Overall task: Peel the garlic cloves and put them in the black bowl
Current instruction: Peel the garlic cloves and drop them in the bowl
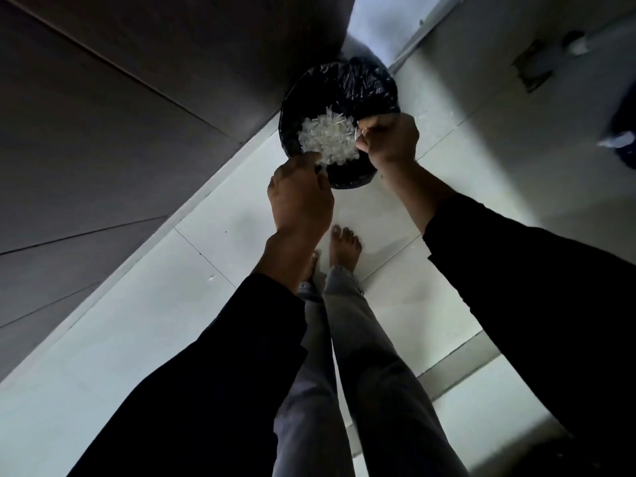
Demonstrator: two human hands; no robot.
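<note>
White garlic skins (328,139) (piled) in black-lined bin (364,84); left hand (301,197), right hand (389,141) pinch scraps

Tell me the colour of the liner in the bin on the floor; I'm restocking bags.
Black, glossy and crinkled plastic liner; seen in the head view, the only one.

Both hands, L (299,197) & R (389,141), over black-lined bin (361,84) w/ white peels (327,139).
</note>
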